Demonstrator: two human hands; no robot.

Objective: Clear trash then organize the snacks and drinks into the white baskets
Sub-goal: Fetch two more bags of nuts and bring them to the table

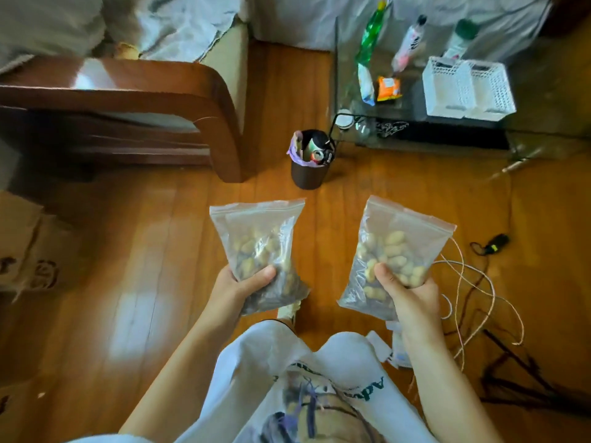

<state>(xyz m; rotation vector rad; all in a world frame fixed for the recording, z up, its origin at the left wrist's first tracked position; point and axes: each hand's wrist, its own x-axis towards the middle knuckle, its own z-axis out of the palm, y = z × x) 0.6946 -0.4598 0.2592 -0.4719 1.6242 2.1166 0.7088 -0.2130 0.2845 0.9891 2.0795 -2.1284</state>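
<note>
My left hand (238, 290) grips a clear zip bag of peanuts (257, 241) by its lower end. My right hand (407, 294) grips a second clear zip bag of peanuts (395, 251) the same way. Both bags are held upright above the wooden floor. Two white baskets (467, 87) stand side by side on the glass table (415, 132) at the upper right. On that table lie an orange snack pack (388, 88), a white and blue snack pack (366, 84), a green bottle (371, 33), a pink and white bottle (409, 43) and a green-capped bottle (460, 39).
A small dark bin (310, 174) with cans and wrappers in it stands on the floor by the table corner. A wooden sofa arm (179, 100) fills the left. Cardboard boxes (28, 251) sit at far left. Loose cables (473, 289) trail on the floor at right.
</note>
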